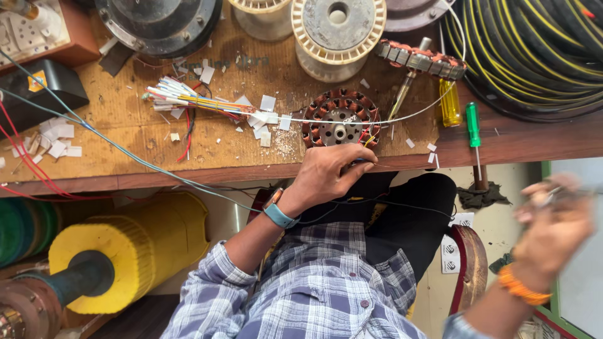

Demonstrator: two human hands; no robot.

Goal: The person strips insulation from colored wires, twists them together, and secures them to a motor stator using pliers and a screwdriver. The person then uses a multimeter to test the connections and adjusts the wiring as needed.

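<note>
A round motor stator [340, 117] with copper windings lies near the front edge of the wooden bench [125, 150]. My left hand [326, 174], with a blue band at the wrist, reaches up to it. Its fingers pinch the stator's near rim, where thin coloured leads come out. A white wire [402, 117] runs across the top of the stator. My right hand [553, 227], with an orange band at the wrist, is raised off to the right and blurred. Its fingers are curled round a small thin grey thing that I cannot identify.
On the bench lie a green screwdriver [472, 125], a yellow-handled screwdriver [450, 103], a second wound stator [422, 59], white plastic spools [338, 31], a bundle of coloured sleeves [188, 100] and paper scraps. Black cable coils [534, 50] sit at the far right. A yellow roller [125, 251] stands below.
</note>
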